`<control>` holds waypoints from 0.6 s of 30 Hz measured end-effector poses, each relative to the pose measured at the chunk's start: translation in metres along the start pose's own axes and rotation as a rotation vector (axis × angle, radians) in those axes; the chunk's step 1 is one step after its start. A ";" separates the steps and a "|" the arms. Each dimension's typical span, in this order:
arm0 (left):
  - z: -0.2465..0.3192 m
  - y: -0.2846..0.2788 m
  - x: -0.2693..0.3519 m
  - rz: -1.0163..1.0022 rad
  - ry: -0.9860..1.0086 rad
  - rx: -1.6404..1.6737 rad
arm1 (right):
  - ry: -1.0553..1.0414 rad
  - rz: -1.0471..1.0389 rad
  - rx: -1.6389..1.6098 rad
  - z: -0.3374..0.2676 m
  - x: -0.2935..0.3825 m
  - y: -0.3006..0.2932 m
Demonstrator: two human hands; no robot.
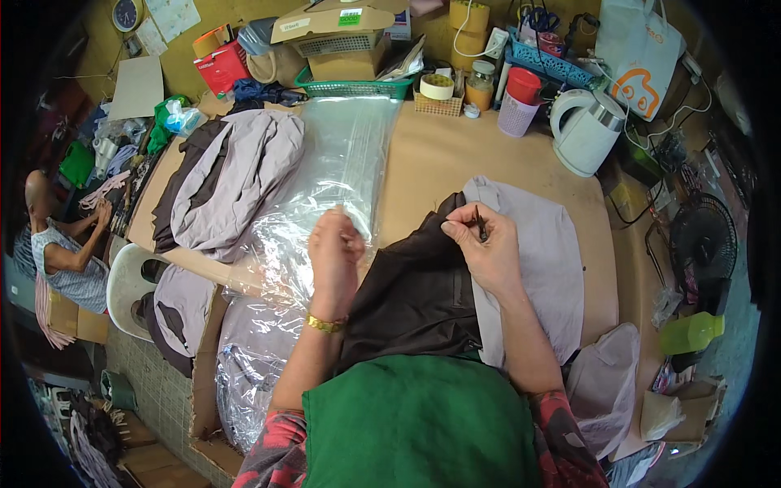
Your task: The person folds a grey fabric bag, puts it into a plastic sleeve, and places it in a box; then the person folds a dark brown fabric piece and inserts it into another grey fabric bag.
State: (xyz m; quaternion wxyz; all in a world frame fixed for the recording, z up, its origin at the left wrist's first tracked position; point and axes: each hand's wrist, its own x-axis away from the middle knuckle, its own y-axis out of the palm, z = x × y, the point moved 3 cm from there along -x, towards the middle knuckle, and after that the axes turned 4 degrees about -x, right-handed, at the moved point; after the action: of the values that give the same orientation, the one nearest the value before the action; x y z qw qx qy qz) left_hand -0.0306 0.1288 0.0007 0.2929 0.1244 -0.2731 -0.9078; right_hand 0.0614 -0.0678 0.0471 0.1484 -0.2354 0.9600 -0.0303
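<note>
A dark brown garment (421, 293) with a pocket-like slit lies before me, its near end against my green apron (421, 421). My right hand (488, 244) pinches its upper edge between thumb and forefinger. A small dark pointed tool (481, 224), possibly thread snips, rests in that same hand. Under and to the right of the dark cloth spreads a pale grey garment (543, 262). My left hand (334, 244), blurred and with curled fingers, is raised to the left of the garment, over clear plastic bags (348, 146). Whether it holds a thread is too blurred to tell.
Folded grey and brown garments (244, 171) lie at the table's left. A cardboard box (204, 366) with plastic-wrapped clothes stands below. An electric kettle (586, 131), tape roll (437, 86) and green basket (354, 89) line the back. Another person (67, 256) sits at left; a fan (701, 238) is right.
</note>
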 end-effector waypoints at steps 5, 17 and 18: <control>0.036 0.018 0.003 -0.245 0.022 -0.649 | -0.102 -0.003 0.113 -0.002 0.002 0.001; 0.003 0.050 0.012 -0.320 -0.259 -0.221 | -0.302 -0.057 0.306 -0.018 0.009 0.009; 0.000 0.047 0.013 -0.318 -0.283 -0.154 | -0.266 -0.085 0.308 -0.018 0.009 0.009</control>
State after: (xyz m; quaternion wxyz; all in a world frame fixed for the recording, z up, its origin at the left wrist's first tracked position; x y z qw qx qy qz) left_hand -0.0192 0.0892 0.0265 0.1135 0.0145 -0.2181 -0.9692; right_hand 0.0442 -0.0644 0.0603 0.3064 -0.2521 0.9053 -0.1515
